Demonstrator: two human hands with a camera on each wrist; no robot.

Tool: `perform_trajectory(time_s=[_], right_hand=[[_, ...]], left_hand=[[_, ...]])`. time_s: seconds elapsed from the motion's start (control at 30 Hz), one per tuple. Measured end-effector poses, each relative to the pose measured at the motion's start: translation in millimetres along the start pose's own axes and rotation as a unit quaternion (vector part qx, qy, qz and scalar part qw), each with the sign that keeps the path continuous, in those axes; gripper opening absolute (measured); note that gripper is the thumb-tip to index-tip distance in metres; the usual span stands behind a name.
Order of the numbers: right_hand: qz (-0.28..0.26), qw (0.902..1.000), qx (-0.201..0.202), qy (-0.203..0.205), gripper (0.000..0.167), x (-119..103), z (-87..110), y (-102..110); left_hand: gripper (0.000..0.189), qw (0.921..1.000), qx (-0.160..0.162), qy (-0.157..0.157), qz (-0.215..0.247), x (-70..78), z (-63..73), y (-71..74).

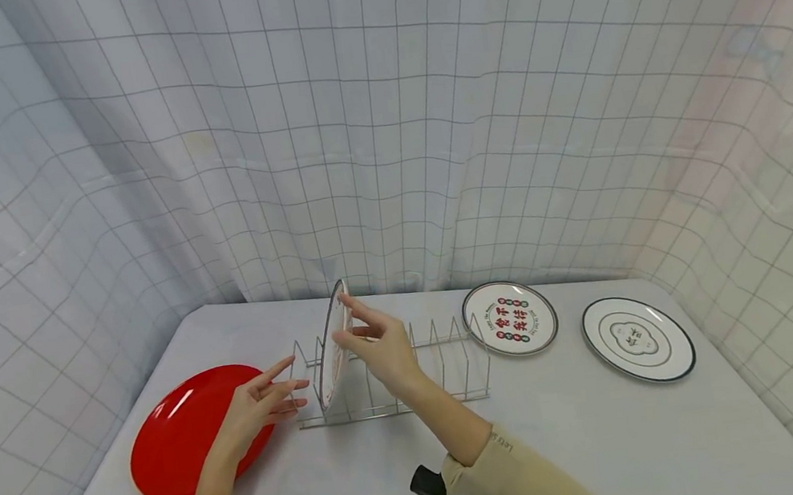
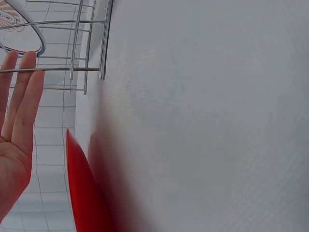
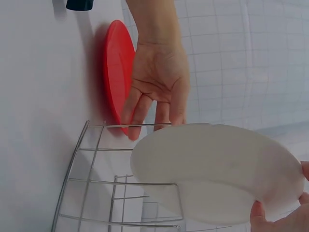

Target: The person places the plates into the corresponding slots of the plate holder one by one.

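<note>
My right hand (image 1: 381, 350) pinches an oval white plate with a dark rim (image 1: 333, 347) by its upper right edge. The plate stands tilted on edge at the left part of a metal wire dish rack (image 1: 392, 412). In the right wrist view the plate's plain underside (image 3: 207, 154) shows, with fingertips and thumb at its far edge. By the rack's left end is my left hand (image 1: 254, 408), fingers extended. Those fingers lie at the end wire in the left wrist view; firm contact is hard to judge. A large red oval plate (image 1: 184, 431) lies partly behind the left forearm.
A round white plate with red lettering (image 1: 513, 318) lies behind the rack's right end. Farther right lies another white plate with a dark rim (image 1: 638, 339). All stand on a white table (image 1: 569, 439), with grid-patterned curtains (image 1: 383, 120) hanging behind and at both sides.
</note>
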State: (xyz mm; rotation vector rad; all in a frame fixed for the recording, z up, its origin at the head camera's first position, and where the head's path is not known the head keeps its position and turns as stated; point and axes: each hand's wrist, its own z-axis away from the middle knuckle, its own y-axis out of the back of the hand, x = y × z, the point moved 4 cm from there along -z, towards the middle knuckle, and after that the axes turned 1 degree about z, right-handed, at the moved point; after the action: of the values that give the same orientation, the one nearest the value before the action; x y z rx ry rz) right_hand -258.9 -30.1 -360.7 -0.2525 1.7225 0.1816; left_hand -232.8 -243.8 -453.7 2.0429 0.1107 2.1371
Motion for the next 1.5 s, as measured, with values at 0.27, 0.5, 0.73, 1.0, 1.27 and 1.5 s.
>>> perform_trajectory(time_s=[0.27, 0.5, 0.73, 1.0, 1.27, 1.5], right_hand=[[0.008, 0.9999, 0.012, -0.005, 0.044, 25, 2.2, -10], [-0.002, 0.9994, 0.034, 0.008, 0.045, 37, 2.5, -12], [-0.012, 0.9991, 0.029, 0.030, 0.045, 44, 1.7, -15], [-0.012, 0.9963, 0.037, 0.077, 0.052, 28, 3.5, 18], [-0.044, 0.9692, 0.204, 0.132, 0.054, 7, 8.4, 146], [-0.113, 0.9107, 0.381, 0.111, 0.053, 16, 42.9, 273]], left_hand=[[0.056, 0.9999, -0.007, -0.007, 0.013, 0.0, -1.4, -1.5], [0.057, 0.9995, -0.015, -0.013, 0.025, -1.8, -4.2, -2.2], [0.057, 0.9997, -0.010, -0.011, 0.021, -2.2, -3.9, -1.4], [0.057, 0.9995, -0.017, -0.013, 0.021, -2.7, -2.8, -1.7], [0.059, 0.9993, -0.024, -0.016, 0.024, -4.0, -4.2, -3.0], [0.056, 0.9994, -0.021, -0.014, 0.024, -5.9, -4.2, -1.7]])
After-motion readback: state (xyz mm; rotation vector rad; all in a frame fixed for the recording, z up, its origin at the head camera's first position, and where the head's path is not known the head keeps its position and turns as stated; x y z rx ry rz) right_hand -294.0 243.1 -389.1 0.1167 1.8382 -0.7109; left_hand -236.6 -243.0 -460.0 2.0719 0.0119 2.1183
